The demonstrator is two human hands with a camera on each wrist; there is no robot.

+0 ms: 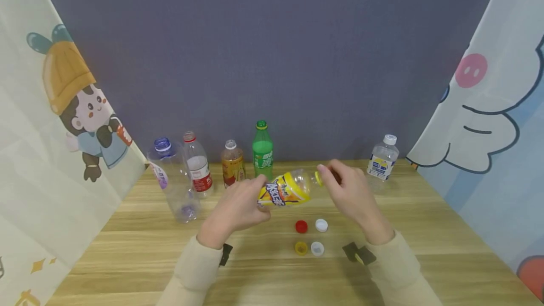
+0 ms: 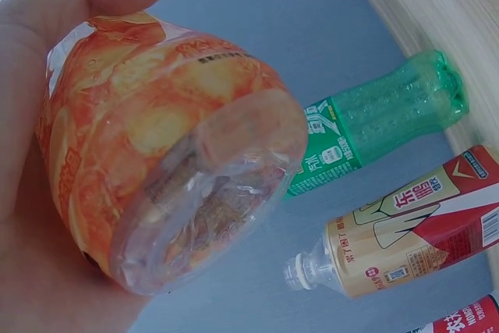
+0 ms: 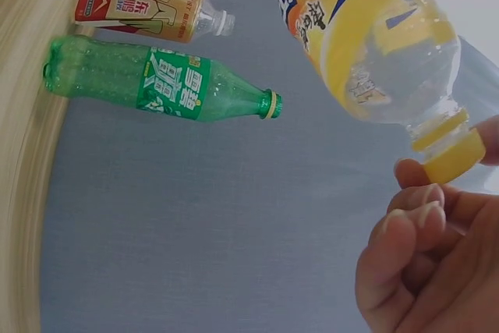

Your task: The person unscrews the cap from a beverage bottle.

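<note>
My left hand (image 1: pixel 242 204) grips the lower body of a clear plastic bottle with a yellow and orange label (image 1: pixel 284 189), tilted with its neck to the right. Its base (image 2: pixel 210 200) faces the left wrist camera. At the mouth, my right hand (image 1: pixel 350 192) pinches a yellow cap (image 3: pixel 454 155) between thumb and fingers. Clear neck shows between this cap and the yellow ring (image 3: pixel 440 130) below it. On the table under the bottle lie a red cap (image 1: pixel 301 226), a dark yellow cap (image 1: pixel 301 248), and two white caps, one upper (image 1: pixel 321 225) and one lower (image 1: pixel 317 249).
Along the back left stand a large clear bottle with a purple neck (image 1: pixel 172 178), an uncapped red-labelled bottle (image 1: pixel 198 166), an uncapped amber-labelled bottle (image 1: pixel 233 164) and a green capped bottle (image 1: pixel 262 150). A white-capped bottle (image 1: pixel 382 158) stands at the back right of the wooden table (image 1: pixel 140 259).
</note>
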